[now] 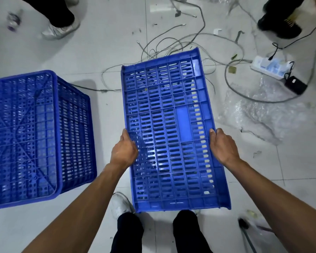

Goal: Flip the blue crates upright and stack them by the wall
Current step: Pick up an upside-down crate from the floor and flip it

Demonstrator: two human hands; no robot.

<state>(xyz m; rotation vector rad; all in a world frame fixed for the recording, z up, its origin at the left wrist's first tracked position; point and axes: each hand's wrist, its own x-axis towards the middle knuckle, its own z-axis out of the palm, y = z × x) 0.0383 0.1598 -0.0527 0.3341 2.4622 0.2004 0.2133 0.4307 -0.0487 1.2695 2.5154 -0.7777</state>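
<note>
Upturned crate [26, 136] sits on floor at L, btm up, part cut off by frame edge; nothing made out thru its mesh. Held crate [171, 125] is in front of person, slotted face to cam, inside hidden. Left hand [124, 152] grips its L edge, right hand [223, 145] its R edge, fingers curled under, unseen. Beyond: bubble wrap [259, 110], cables [190, 39], power strip [270, 69].

tangled cables [181, 46], power strip [268, 68], plastic wrap [259, 114]
</note>
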